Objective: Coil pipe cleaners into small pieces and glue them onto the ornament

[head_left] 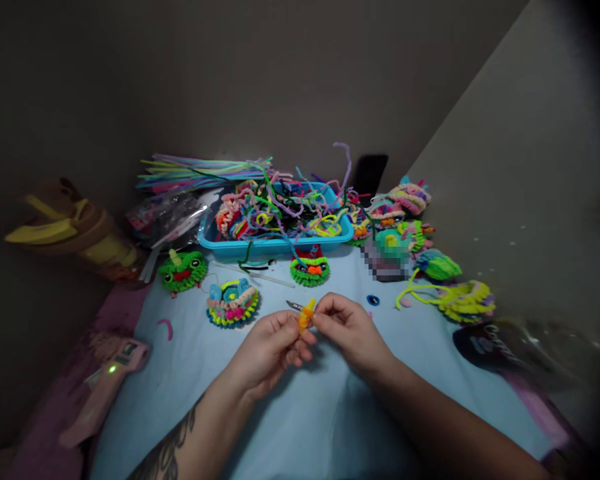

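Low over the pale blue cloth point(300, 427), a small orange and yellow coiled pipe cleaner piece point(307, 313) is pinched between both hands. My left hand point(275, 340) grips its lower end between thumb and fingers. From the other side, my right hand point(347, 327) has thumb and forefinger closed at its edge. A slim pointed metal tip point(294, 305) sticks out to the left behind the piece; what it belongs to is hidden. Just beyond the hands lies a green and red pipe cleaner creature point(310, 270). Left of them is a multicoloured creature point(233, 303).
A blue tray point(280, 248) heaped with tangled pipe cleaners stands at the back. Straight pipe cleaners point(205, 170) lie behind it. More finished creatures point(410, 197) crowd the right. A pink glue gun point(105, 387) with a lit green light rests at left; a bottle point(505, 343) lies right.
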Tool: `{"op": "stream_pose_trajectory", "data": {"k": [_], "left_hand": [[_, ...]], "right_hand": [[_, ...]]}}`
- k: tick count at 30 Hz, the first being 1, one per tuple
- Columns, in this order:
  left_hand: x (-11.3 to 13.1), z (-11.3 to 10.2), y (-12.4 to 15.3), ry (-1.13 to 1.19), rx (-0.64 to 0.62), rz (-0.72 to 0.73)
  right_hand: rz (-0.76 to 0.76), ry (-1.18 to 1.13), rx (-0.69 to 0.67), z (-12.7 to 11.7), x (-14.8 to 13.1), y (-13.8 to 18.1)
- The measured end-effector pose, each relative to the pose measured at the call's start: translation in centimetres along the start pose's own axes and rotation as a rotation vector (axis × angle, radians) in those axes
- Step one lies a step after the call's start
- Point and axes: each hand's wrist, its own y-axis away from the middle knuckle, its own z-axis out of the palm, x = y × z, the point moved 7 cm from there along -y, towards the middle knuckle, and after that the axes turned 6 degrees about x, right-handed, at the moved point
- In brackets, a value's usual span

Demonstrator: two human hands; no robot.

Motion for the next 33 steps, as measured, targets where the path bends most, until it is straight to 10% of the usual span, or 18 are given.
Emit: {"op": "stream_pose_trajectory", "data": {"k": [12,22,33], "left_hand": [[-0.2,0.4,0.2,-0.035,-0.055,0.006],[3.3,-0.9,1.2,-0.383,0.34,0.498],[3.7,-2.2,1.5,-0.477,0.445,0.588]], "right_hand": [[0.033,-0.133,-0.104,0.5,1.0,-0.2],[-0.013,-0.001,-0.038,0.3,1.3,-0.5],[-0.118,0.266,0.018,0.1,-0.2,0.1]]}}
